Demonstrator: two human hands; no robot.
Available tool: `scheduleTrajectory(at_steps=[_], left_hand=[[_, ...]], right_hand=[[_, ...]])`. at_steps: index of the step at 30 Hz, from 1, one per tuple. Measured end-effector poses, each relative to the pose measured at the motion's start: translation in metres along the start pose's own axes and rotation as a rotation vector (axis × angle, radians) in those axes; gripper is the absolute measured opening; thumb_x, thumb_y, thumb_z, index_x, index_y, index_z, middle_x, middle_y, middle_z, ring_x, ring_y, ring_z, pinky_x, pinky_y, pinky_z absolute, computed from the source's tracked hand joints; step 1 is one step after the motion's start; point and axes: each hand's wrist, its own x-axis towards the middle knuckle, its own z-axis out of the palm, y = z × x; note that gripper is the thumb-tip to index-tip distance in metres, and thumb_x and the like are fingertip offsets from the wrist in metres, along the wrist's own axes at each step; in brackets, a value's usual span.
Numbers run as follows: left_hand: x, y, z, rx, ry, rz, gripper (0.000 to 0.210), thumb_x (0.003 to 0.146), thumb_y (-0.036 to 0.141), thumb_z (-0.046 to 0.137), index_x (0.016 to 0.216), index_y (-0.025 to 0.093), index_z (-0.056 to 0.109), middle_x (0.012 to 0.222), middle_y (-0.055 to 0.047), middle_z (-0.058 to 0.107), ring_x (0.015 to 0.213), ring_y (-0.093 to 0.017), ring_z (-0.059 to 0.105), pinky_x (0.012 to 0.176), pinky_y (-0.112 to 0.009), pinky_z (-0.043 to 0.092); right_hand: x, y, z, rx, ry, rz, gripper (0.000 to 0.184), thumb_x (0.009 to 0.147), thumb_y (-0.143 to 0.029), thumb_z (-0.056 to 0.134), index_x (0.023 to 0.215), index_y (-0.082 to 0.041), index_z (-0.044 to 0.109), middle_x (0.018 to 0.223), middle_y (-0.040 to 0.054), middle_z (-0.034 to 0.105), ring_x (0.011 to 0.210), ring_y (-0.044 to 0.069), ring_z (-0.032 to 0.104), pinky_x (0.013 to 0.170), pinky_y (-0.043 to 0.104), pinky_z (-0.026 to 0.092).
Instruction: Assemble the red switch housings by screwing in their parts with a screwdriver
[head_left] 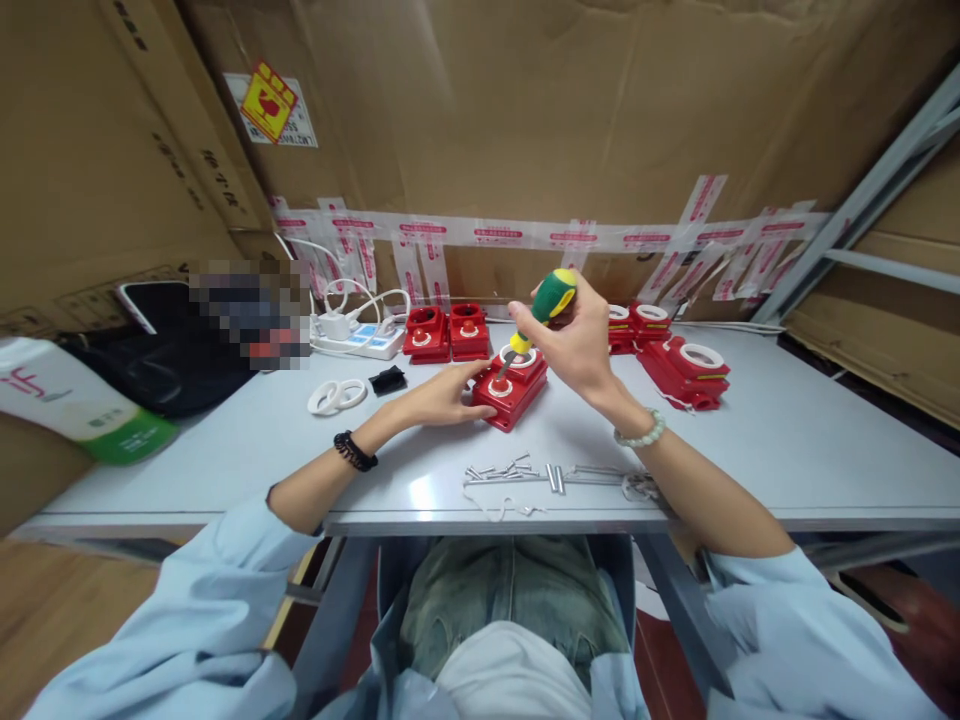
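My right hand is closed around the green and yellow handle of a screwdriver. Its shaft slants down to the left, over a red box-shaped housing. The housing has a white ring at its far end and a red knob with a white collar at its near end. The tip seems to be close to the knob; whether it touches cannot be made out. My left hand grips the housing's left side, thumb at the near edge and fingers partly hidden behind it.
Several screws and two metal pins lie near the table's front edge. White rings and a black piece are on the left. More red housings stand behind, others at right. A power strip sits at back left.
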Motion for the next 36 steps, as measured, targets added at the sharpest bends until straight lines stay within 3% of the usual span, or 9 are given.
scheduleTrajectory(at_steps=[5, 8, 16, 22, 27, 32, 36], left_hand=[[0.001, 0.008, 0.008, -0.053, 0.053, 0.009, 0.051, 0.079, 0.047, 0.074, 0.114, 0.014, 0.058, 0.094, -0.009, 0.071, 0.079, -0.020, 0.066, 0.072, -0.034, 0.053], [0.001, 0.014, 0.009, -0.068, 0.050, 0.027, 0.045, 0.079, 0.048, 0.073, 0.106, 0.015, 0.056, 0.088, -0.006, 0.068, 0.073, -0.017, 0.062, 0.067, -0.031, 0.050], [0.003, 0.014, 0.014, -0.040, 0.099, 0.055, 0.045, 0.079, 0.052, 0.072, 0.100, 0.017, 0.051, 0.095, -0.006, 0.060, 0.078, -0.018, 0.055, 0.069, -0.034, 0.048], [0.002, 0.016, 0.014, -0.027, 0.084, 0.057, 0.058, 0.081, 0.055, 0.069, 0.121, 0.017, 0.049, 0.120, -0.013, 0.057, 0.100, -0.025, 0.058, 0.086, -0.043, 0.051], [0.008, 0.019, 0.017, -0.068, 0.154, 0.119, 0.077, 0.079, 0.055, 0.072, 0.137, 0.018, 0.038, 0.137, -0.018, 0.051, 0.124, -0.034, 0.053, 0.102, -0.050, 0.047], [0.019, 0.017, 0.020, -0.136, 0.108, 0.168, 0.079, 0.081, 0.056, 0.070, 0.142, 0.019, 0.037, 0.142, -0.018, 0.052, 0.126, -0.035, 0.054, 0.102, -0.053, 0.048], [0.022, 0.015, 0.020, -0.135, 0.121, 0.179, 0.082, 0.077, 0.057, 0.073, 0.142, 0.018, 0.040, 0.144, -0.019, 0.051, 0.128, -0.038, 0.052, 0.104, -0.053, 0.046]], right_hand=[[-0.006, -0.004, 0.010, 0.009, -0.102, 0.004, 0.033, 0.078, -0.043, 0.071, 0.077, -0.024, 0.044, 0.066, -0.0036, 0.053, 0.057, 0.012, 0.045, 0.055, 0.031, 0.045], [-0.007, -0.003, 0.010, -0.013, -0.122, 0.006, 0.036, 0.077, -0.041, 0.071, 0.074, -0.024, 0.040, 0.061, -0.0058, 0.049, 0.055, 0.011, 0.042, 0.054, 0.029, 0.042], [-0.009, -0.005, 0.009, 0.007, -0.129, 0.010, 0.036, 0.076, -0.041, 0.071, 0.075, -0.024, 0.040, 0.062, -0.0056, 0.049, 0.056, 0.011, 0.042, 0.055, 0.030, 0.042], [-0.008, -0.007, 0.012, -0.027, -0.128, 0.010, 0.037, 0.076, -0.040, 0.071, 0.073, -0.024, 0.039, 0.061, -0.0055, 0.048, 0.054, 0.011, 0.041, 0.054, 0.030, 0.041], [-0.005, -0.008, 0.016, -0.096, -0.120, 0.011, 0.031, 0.077, -0.039, 0.071, 0.076, -0.024, 0.044, 0.061, -0.0048, 0.051, 0.054, 0.011, 0.042, 0.057, 0.031, 0.042], [-0.001, -0.006, 0.018, -0.137, -0.132, 0.009, 0.032, 0.077, -0.030, 0.069, 0.101, -0.022, 0.050, 0.069, -0.0040, 0.055, 0.057, 0.012, 0.047, 0.058, 0.030, 0.042], [0.005, -0.013, 0.018, -0.304, -0.230, -0.056, 0.036, 0.080, -0.025, 0.067, 0.111, -0.022, 0.049, 0.068, -0.0045, 0.054, 0.054, 0.012, 0.043, 0.058, 0.029, 0.038]])
